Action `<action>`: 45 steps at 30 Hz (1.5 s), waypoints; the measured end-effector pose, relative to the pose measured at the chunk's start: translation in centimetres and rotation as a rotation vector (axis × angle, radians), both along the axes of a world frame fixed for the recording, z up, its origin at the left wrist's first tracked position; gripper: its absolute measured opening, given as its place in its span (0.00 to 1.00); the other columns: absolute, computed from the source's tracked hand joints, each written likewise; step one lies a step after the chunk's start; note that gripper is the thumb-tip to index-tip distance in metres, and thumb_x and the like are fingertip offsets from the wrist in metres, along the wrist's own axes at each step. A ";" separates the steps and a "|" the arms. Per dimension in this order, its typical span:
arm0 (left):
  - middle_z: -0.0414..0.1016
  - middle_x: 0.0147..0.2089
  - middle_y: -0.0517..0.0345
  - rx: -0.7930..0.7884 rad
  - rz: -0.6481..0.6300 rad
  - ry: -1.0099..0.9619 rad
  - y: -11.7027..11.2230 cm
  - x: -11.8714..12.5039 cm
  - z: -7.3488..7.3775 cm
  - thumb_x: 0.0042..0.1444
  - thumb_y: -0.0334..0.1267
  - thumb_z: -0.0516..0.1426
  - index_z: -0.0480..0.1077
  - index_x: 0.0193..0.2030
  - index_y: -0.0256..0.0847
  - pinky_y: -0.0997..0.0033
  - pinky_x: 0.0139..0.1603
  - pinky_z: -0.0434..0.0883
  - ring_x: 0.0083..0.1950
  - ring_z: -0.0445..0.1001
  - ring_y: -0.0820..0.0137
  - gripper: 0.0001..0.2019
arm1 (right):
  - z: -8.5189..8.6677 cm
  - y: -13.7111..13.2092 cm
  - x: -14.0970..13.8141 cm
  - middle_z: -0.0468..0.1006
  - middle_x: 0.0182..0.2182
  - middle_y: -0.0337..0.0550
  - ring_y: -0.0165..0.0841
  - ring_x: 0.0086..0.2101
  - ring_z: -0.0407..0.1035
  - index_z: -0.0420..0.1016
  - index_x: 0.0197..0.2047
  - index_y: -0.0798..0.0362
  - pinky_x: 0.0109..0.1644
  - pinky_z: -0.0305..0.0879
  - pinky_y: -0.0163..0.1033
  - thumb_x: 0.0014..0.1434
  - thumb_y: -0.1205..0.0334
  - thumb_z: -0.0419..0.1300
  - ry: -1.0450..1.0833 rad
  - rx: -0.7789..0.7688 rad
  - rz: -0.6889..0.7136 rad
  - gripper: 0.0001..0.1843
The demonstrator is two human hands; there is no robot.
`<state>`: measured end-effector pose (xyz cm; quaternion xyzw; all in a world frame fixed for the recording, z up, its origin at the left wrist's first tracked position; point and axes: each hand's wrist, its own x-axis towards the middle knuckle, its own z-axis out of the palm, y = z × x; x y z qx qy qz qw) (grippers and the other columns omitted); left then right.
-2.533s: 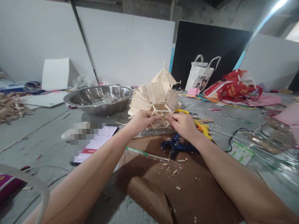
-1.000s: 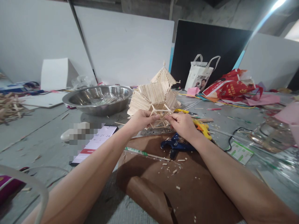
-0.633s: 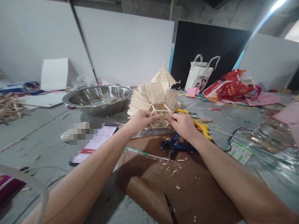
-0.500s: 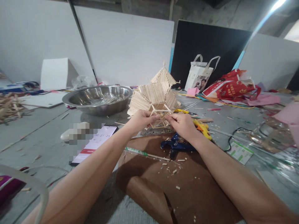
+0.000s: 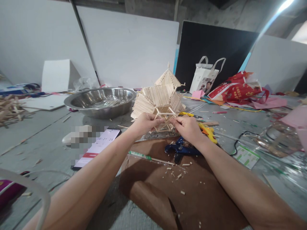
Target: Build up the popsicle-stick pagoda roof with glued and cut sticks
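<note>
My left hand [image 5: 146,124] and my right hand [image 5: 185,126] meet at a small open frame of thin wooden sticks [image 5: 166,114]. Both hands are closed, thumbs and fingertips pinching the frame from either side. Exactly which sticks sit between the fingertips is too small to tell. Just behind stands a pagoda-like model [image 5: 159,95] of wooden sticks with sloping roof panels and a pointed top. A blue-handled tool [image 5: 181,148] lies under my right wrist, with a yellow hot-glue gun [image 5: 208,131] beside it.
Brown paper [image 5: 192,195] with stick offcuts lies in front of me. A phone [image 5: 97,148] rests by my left forearm. To the left is a steel basin [image 5: 99,108]; to the right stands a clear water container [image 5: 274,139]. Bags [image 5: 205,78] stand at the back.
</note>
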<state>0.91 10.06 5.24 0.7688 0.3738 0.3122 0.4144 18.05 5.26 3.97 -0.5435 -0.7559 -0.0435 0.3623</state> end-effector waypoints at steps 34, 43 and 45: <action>0.62 0.16 0.62 0.020 -0.002 0.025 0.0 -0.1 0.1 0.45 0.48 0.54 0.70 0.23 0.37 0.78 0.19 0.53 0.18 0.57 0.80 0.15 | 0.0 0.0 0.1 0.71 0.16 0.39 0.29 0.22 0.64 0.71 0.22 0.53 0.29 0.53 0.32 0.56 0.55 0.47 -0.060 0.002 -0.009 0.19; 0.63 0.16 0.62 0.020 0.005 0.045 -0.1 -0.1 0.2 0.45 0.48 0.53 0.70 0.24 0.37 0.78 0.19 0.55 0.18 0.58 0.80 0.15 | 0.2 -0.1 0.1 0.71 0.16 0.39 0.28 0.22 0.64 0.71 0.21 0.53 0.28 0.52 0.32 0.56 0.56 0.47 -0.092 0.002 -0.005 0.19; 0.62 0.16 0.62 0.021 0.006 0.050 -0.1 0.0 0.2 0.45 0.49 0.53 0.70 0.24 0.37 0.78 0.19 0.55 0.18 0.58 0.79 0.15 | 0.1 -0.1 0.1 0.70 0.16 0.39 0.28 0.22 0.63 0.71 0.21 0.53 0.28 0.52 0.32 0.56 0.56 0.47 -0.089 0.002 0.003 0.18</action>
